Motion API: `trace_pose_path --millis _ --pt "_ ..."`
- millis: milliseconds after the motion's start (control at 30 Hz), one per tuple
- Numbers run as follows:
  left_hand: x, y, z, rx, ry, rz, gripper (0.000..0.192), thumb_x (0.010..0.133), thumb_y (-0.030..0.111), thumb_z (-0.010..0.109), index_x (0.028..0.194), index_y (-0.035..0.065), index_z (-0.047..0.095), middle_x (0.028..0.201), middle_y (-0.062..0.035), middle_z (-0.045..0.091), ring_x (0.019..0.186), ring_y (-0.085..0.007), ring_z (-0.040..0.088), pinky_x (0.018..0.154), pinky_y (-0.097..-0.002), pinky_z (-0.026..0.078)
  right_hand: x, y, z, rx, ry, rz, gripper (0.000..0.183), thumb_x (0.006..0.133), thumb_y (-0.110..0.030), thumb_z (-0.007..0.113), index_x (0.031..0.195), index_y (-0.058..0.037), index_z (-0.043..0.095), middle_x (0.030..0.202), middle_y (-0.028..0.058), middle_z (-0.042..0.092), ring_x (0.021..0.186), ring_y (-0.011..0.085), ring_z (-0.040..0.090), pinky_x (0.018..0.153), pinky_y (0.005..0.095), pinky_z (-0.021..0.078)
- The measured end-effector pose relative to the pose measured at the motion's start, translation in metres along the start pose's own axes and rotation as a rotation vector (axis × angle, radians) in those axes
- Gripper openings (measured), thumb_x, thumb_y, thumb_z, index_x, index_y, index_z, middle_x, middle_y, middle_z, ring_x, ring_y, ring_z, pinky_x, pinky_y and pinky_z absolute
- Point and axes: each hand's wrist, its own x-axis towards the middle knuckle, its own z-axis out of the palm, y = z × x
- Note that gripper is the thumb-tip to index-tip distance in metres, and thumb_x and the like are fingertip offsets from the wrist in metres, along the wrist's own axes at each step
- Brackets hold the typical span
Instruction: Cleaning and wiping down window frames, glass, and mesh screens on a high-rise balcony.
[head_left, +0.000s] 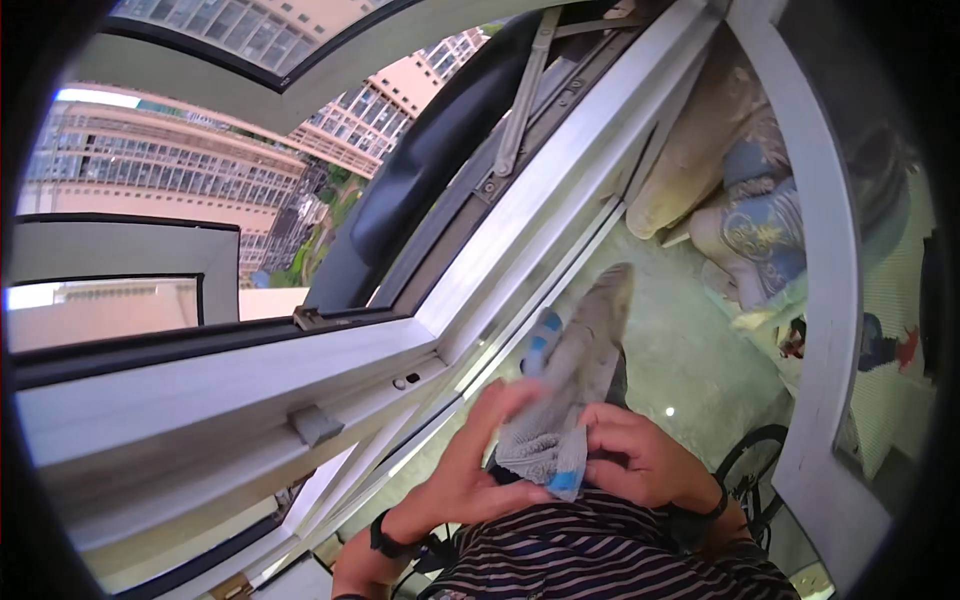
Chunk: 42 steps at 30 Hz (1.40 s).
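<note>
A grey textured cloth with a light blue patch is bunched between my hands, in front of my striped shirt. My right hand pinches the cloth's right edge between thumb and fingers. On the cloth's left side, my left hand has its thumb against the lower edge and its fingers spread apart, slightly blurred. Beyond the hands, a grey trouser leg and a blue and grey slipper or shoe show against the floor.
Close on my left runs a white window frame, its sash open and tall buildings far below. A grey handle or block sits on the frame. At right are a white curved frame, patterned blue cushions or fabric and a wheel.
</note>
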Motion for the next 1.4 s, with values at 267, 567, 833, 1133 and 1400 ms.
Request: trace_pose_path --millis 267,567,833,1133,1400 --pt "0.012 -0.004 0.003 -0.291 -0.07 -0.271 0.019 0.087 0.014 0.069 0.099 0.0007 0.067 0.085 -0.0046 0.064 0.078 -0.0115 0.059 0.068 -0.0263 0.045 0.009 -0.015 -0.038 -0.062 -0.185 0.004 0.033 0.087 -0.008 0.062 0.12 -0.0018 0.059 0.089 0.0156 0.061 0.077 0.032 0.06 0.07 0.0369 0.0488" --pt "0.008 -0.019 0.014 -0.775 0.376 -0.513 0.053 0.08 0.034 0.069 0.117 -0.0018 0.057 0.107 -0.0152 0.065 0.096 -0.0238 0.066 0.09 -0.0387 0.052 0.039 -0.02 -0.037 0.372 -0.25 0.167 0.043 0.09 -0.007 0.053 0.131 0.0045 0.05 0.085 0.0129 0.068 0.065 0.0178 0.064 0.061 0.03 0.0506" --pt "0.026 -0.016 0.025 -1.027 0.476 -0.377 0.037 0.097 0.027 0.056 0.124 0.0016 0.054 0.111 -0.0094 0.064 0.099 -0.0205 0.064 0.089 -0.0351 0.052 0.068 -0.007 -0.025 -0.164 0.21 -0.378 0.028 0.088 -0.008 0.061 0.114 -0.0002 0.064 0.093 0.0136 0.066 0.077 0.0166 0.064 0.068 0.0276 0.0506" --pt "0.008 -0.05 0.02 -0.785 0.284 -0.304 0.036 0.102 0.029 0.048 0.125 0.0017 0.053 0.117 -0.0052 0.06 0.107 -0.0145 0.056 0.096 -0.0318 0.043 0.076 -0.004 -0.009 0.296 0.372 -0.144 0.017 0.095 -0.007 0.057 0.104 0.0046 0.067 0.085 0.0116 0.067 0.072 0.0131 0.066 0.063 0.0238 0.0541" --pt "0.016 -0.047 0.02 -0.93 0.385 -0.336 0.04 0.103 0.034 0.041 0.133 0.0074 0.045 0.129 -0.0072 0.055 0.119 -0.0205 0.052 0.103 -0.0385 0.039 0.103 -0.006 0.014 -0.107 0.383 -0.267 0.012 0.082 -0.001 0.069 0.093 -0.0001 0.068 0.079 0.0127 0.066 0.073 0.0206 0.065 0.065 0.0276 0.0512"
